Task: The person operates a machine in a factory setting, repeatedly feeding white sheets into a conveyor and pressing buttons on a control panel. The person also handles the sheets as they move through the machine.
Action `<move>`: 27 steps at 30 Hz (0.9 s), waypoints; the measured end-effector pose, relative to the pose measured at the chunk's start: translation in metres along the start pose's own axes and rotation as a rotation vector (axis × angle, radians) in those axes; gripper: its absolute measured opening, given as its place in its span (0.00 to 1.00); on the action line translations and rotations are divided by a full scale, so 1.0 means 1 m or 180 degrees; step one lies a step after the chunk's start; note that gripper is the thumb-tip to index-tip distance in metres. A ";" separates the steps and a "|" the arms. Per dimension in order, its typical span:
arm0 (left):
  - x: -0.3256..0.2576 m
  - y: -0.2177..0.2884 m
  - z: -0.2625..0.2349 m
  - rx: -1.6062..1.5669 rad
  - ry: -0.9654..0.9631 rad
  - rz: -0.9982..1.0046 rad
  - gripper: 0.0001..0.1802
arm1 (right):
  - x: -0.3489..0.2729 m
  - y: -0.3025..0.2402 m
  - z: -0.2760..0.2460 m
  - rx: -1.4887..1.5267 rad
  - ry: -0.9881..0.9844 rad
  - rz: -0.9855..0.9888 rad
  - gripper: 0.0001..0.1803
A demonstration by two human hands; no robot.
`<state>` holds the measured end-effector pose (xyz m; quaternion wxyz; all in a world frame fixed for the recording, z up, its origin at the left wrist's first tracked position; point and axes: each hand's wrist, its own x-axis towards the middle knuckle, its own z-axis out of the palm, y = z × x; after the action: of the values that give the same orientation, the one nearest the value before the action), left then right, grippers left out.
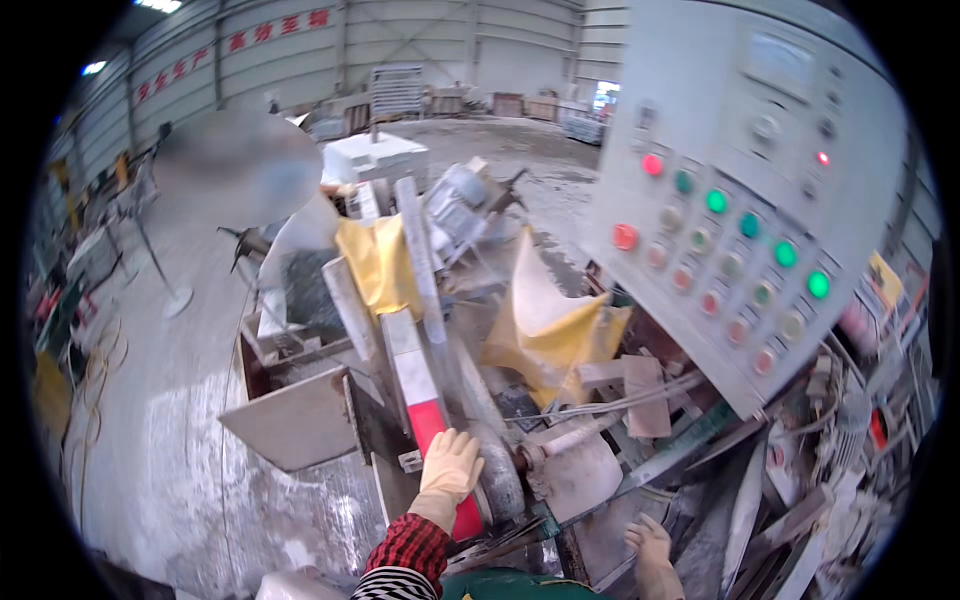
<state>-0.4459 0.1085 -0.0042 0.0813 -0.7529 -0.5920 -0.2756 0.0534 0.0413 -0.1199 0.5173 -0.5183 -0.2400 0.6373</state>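
One red strip (pixel 424 420) under left grip (pixel 452 466), fingers extended flat; right grip (pixel 650 548) well apart, cannot tell closure.

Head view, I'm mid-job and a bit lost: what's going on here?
A person in cream gloves is at a machine. The left hand lies flat over the red part of a red-and-white strip, fingers pointing away from the wearer. The right hand is low on the right, with nothing visible in it. A grey control panel with some lit buttons stands at upper right.
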 end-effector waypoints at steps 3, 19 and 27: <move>-0.011 -0.006 0.004 -0.0080 0.0293 -0.0085 0.19 | 0.028 -0.023 0.136 -0.1370 -0.0716 0.0235 0.33; -0.017 -0.014 0.006 -0.0487 0.0671 -0.0233 0.24 | 0.093 0.023 0.504 -0.4697 -0.2268 -0.3433 0.41; -0.024 -0.006 0.003 -0.0548 0.0274 -0.0310 0.24 | 0.129 0.012 0.537 -0.5486 -0.2900 -0.3485 0.44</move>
<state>-0.4537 0.0909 -0.0200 0.0282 -0.7149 -0.5980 -0.3612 -0.4301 0.2776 0.0035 0.0598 -0.2461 -0.9645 0.0746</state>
